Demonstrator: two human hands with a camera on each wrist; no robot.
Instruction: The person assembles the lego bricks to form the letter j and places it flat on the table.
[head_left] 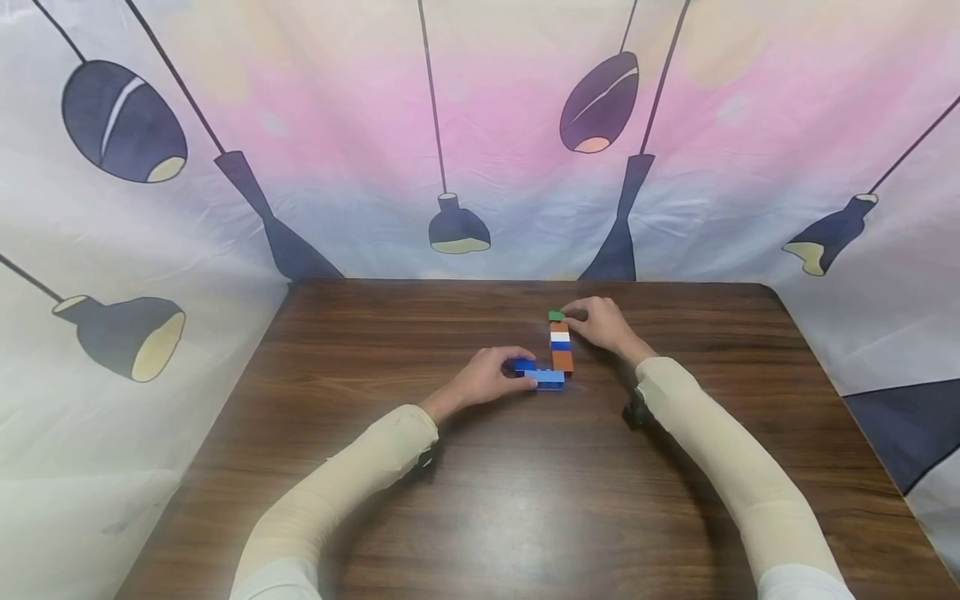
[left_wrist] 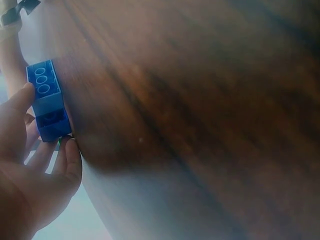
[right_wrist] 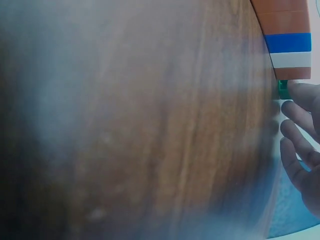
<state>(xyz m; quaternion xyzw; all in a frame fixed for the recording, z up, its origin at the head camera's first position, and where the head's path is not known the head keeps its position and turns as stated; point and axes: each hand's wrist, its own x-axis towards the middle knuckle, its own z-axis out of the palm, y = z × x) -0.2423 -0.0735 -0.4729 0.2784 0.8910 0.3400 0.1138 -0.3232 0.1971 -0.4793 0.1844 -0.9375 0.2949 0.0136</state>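
Note:
A row of toy building bricks lies on the table, with brown-orange bricks [head_left: 562,361], a white brick [head_left: 560,337] and a thin blue layer [right_wrist: 288,42] in it. At its near end sits a blue brick [head_left: 545,378], turned sideways with round tubes showing in the left wrist view. A darker blue brick [left_wrist: 52,126] adjoins it. My left hand [head_left: 487,377] grips these blue bricks between thumb and fingers. At the far end is a small green brick [head_left: 556,316]; my right hand [head_left: 602,321] pinches it with thumb and forefinger, the contact partly hidden.
The dark wood table [head_left: 465,483] spreads around the bricks. A printed cloth [head_left: 510,108] with lamp pictures hangs behind its far edge and along the sides. Both forearms wear pale sleeves [head_left: 352,458], with dark wrist devices [head_left: 635,410] beneath.

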